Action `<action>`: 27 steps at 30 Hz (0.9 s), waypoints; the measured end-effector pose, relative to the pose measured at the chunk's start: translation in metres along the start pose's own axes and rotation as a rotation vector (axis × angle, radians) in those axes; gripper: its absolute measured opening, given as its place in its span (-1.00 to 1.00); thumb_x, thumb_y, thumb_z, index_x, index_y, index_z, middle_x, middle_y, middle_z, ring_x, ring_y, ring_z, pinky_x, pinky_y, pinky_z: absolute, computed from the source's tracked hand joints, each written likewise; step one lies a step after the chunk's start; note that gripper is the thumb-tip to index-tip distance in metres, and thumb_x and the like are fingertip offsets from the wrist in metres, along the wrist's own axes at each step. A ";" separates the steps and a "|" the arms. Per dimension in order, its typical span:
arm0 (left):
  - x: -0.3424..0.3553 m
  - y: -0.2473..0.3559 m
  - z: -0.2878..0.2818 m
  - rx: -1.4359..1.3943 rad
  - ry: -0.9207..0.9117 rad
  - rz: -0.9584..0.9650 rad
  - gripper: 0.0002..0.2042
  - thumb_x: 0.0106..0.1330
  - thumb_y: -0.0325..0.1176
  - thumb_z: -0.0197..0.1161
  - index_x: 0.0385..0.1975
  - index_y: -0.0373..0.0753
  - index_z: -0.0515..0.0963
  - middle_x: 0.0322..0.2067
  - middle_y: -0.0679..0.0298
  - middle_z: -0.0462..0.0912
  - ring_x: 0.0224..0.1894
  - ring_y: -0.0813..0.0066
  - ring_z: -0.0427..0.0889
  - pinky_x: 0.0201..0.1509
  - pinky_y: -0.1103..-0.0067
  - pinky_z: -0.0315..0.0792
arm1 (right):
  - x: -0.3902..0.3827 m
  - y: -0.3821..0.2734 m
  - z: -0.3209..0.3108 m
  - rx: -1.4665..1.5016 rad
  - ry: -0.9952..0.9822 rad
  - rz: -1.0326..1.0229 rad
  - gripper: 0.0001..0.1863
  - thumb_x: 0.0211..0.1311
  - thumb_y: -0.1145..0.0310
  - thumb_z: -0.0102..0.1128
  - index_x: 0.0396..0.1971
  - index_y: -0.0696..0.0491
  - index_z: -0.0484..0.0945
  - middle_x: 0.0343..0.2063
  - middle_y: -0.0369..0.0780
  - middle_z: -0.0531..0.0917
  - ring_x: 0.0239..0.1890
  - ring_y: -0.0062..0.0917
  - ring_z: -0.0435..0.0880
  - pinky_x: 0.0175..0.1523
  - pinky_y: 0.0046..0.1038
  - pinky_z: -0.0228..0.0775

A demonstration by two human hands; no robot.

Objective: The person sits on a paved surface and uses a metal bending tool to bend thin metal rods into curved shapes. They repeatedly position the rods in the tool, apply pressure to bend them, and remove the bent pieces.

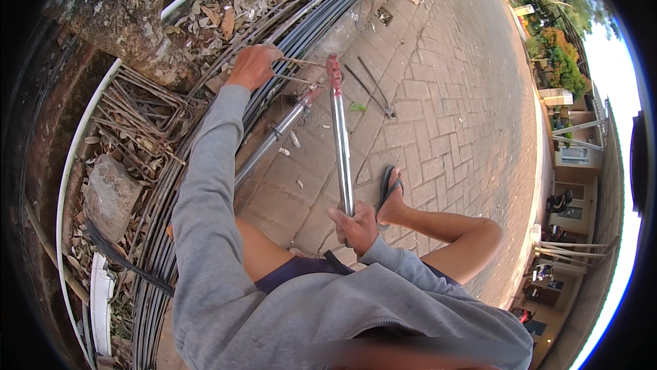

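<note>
My right hand (pixel 356 226) is wrapped around the lower end of a silver handle of a long bolt cutter (pixel 343 144) with a worn red head. The cutter's second silver handle (pixel 270 143) slants down to the left, low over the paving, next to the bundle of rods. Up at the far left, my left hand (pixel 253 67) is closed on a thin bent steel rod (pixel 299 61), whose two legs stretch right toward the red head. Whether the jaws touch the rod I cannot tell. Two short dark rods (pixel 369 86) lie on the pavers right of the head.
A long bundle of dark steel rods (pixel 154 254) curves along my left side. Beyond it are a pile of bent rusty rods (pixel 140 107), a grey stone (pixel 111 197), dry leaves, a white pipe (pixel 67 172) and a tree trunk (pixel 126 28). My sandalled foot (pixel 392 195) rests on the pavers.
</note>
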State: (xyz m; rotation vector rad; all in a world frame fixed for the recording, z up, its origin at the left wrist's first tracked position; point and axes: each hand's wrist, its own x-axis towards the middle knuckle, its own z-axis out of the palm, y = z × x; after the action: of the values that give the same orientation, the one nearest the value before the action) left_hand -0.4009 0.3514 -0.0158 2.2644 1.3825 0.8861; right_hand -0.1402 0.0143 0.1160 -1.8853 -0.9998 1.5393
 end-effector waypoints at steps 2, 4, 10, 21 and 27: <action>-0.001 0.000 0.001 0.018 0.007 -0.004 -0.59 0.08 -0.67 0.25 -0.09 -0.16 0.78 -0.11 0.10 0.78 -0.02 -0.02 0.74 0.09 0.17 0.59 | 0.002 -0.003 0.011 0.008 0.002 0.055 -0.60 0.40 0.16 0.47 -0.45 0.08 0.45 -0.70 -0.32 0.50 -0.74 -0.67 0.44 -0.66 -0.48 0.26; 0.000 -0.001 0.002 0.028 0.016 0.012 -0.60 0.08 -0.67 0.26 -0.08 -0.17 0.77 -0.11 0.10 0.77 -0.01 -0.01 0.73 0.10 0.17 0.59 | 0.001 -0.005 0.028 0.006 0.033 0.023 -0.58 0.41 0.16 0.46 -0.48 0.08 0.46 -0.74 -0.32 0.49 -0.76 -0.65 0.44 -0.67 -0.49 0.27; -0.003 0.001 0.000 0.049 0.006 0.024 -0.61 0.09 -0.65 0.29 -0.07 -0.17 0.77 -0.09 0.11 0.77 0.00 -0.01 0.73 0.10 0.17 0.59 | -0.001 -0.009 0.045 -0.027 -0.003 0.024 -0.57 0.44 0.16 0.43 -0.50 0.10 0.46 -0.76 -0.29 0.50 -0.78 -0.62 0.47 -0.69 -0.47 0.27; -0.020 0.007 -0.012 0.073 -0.041 0.036 -0.61 0.13 -0.64 0.30 -0.02 -0.20 0.73 -0.05 0.09 0.76 0.00 -0.03 0.73 0.10 0.16 0.59 | 0.007 -0.014 -0.021 -0.063 -0.121 0.083 -0.61 0.45 0.25 0.41 -0.52 0.06 0.43 -0.75 -0.34 0.47 -0.77 -0.66 0.43 -0.69 -0.49 0.23; -0.015 0.002 0.012 0.083 0.097 0.003 -0.59 0.19 -0.64 0.20 0.03 -0.19 0.72 -0.04 0.03 0.75 0.02 -0.07 0.71 0.12 0.13 0.59 | 0.012 -0.011 0.021 0.197 -0.158 0.150 -0.65 0.43 0.29 0.42 -0.50 0.03 0.44 -0.75 -0.34 0.45 -0.77 -0.65 0.41 -0.67 -0.47 0.25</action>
State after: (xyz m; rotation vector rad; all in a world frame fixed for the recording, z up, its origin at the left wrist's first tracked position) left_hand -0.3964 0.3380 -0.0285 2.3131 1.4839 0.9682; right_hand -0.1619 0.0296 0.1124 -1.7568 -0.7534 1.8266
